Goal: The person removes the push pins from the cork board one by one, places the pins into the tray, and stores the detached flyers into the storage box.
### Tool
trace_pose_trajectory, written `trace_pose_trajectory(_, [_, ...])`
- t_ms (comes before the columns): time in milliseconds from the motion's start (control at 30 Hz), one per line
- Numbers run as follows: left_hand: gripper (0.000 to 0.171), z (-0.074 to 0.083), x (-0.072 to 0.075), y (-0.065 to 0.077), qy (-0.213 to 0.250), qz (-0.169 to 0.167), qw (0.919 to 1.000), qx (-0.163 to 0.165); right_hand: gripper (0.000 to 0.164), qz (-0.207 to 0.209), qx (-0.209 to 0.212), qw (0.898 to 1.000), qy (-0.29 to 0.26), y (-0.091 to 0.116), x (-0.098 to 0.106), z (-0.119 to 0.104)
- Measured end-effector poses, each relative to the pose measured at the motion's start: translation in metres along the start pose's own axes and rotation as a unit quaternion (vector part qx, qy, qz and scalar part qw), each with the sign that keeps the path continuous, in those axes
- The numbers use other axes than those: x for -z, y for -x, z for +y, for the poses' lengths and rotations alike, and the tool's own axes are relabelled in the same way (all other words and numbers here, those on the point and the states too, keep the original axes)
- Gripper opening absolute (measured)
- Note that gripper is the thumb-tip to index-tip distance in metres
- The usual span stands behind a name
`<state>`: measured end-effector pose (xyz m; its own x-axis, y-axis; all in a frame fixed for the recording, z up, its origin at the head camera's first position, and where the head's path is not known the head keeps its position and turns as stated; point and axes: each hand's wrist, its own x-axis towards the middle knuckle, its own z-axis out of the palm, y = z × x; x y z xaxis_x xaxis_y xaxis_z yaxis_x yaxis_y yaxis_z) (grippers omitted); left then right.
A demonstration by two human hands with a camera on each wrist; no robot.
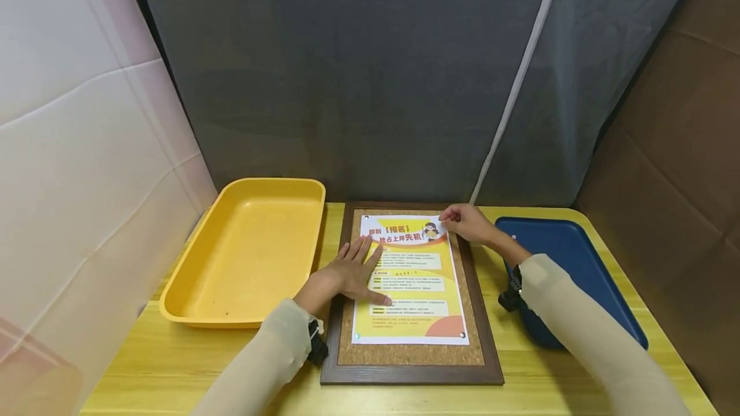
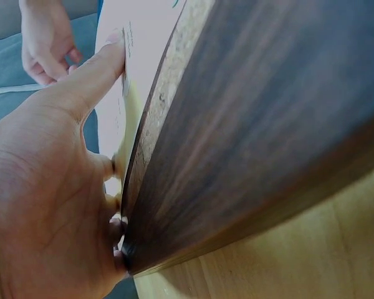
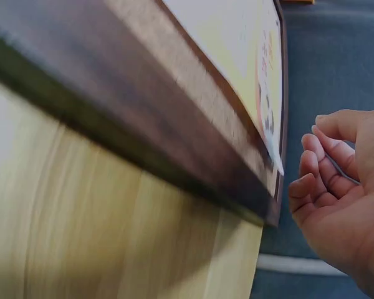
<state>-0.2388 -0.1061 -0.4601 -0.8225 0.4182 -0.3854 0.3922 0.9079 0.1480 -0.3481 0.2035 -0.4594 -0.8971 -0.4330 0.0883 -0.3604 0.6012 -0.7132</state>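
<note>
A yellow and white printed poster lies on a cork board with a dark brown wooden frame. My left hand rests with spread fingers on the poster's left side; in the left wrist view its thumb touches the sheet. Near the upper right corner is my right hand. Its fingers are curled, thumb and index fingertip close together, and anything tiny between them cannot be made out. In the right wrist view the poster's corner stands off the cork. Small pins show at the other corners.
A yellow tray stands left of the board, and a dark blue tray stands to its right, partly behind the right forearm. A small pale thing is in the blue tray. Grey cloth hangs behind the wooden table.
</note>
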Motion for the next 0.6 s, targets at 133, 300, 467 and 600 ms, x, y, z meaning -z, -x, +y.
trace_pose_trajectory(133, [0.126,0.001,-0.001,-0.002,-0.002,0.000,1.0000,0.000,0.014,-0.007,0.006,1.000,-0.007,-0.007,-0.010,-0.005])
trace_pose_trajectory(300, [0.126,0.003,-0.001,-0.003,-0.002,0.000,1.0000,0.003,0.016,-0.020,-0.007,1.000,-0.022,-0.013,-0.021,-0.012])
trace_pose_trajectory(467, [0.126,0.004,0.000,-0.002,-0.003,-0.002,1.0000,0.005,0.019,-0.022,-0.017,0.999,-0.018,-0.020,-0.030,-0.021])
trace_pose_trajectory(600, [0.126,0.004,0.000,-0.003,-0.006,-0.004,1.0000,0.006,0.017,-0.022,-0.008,1.000,-0.002,-0.026,-0.037,-0.026])
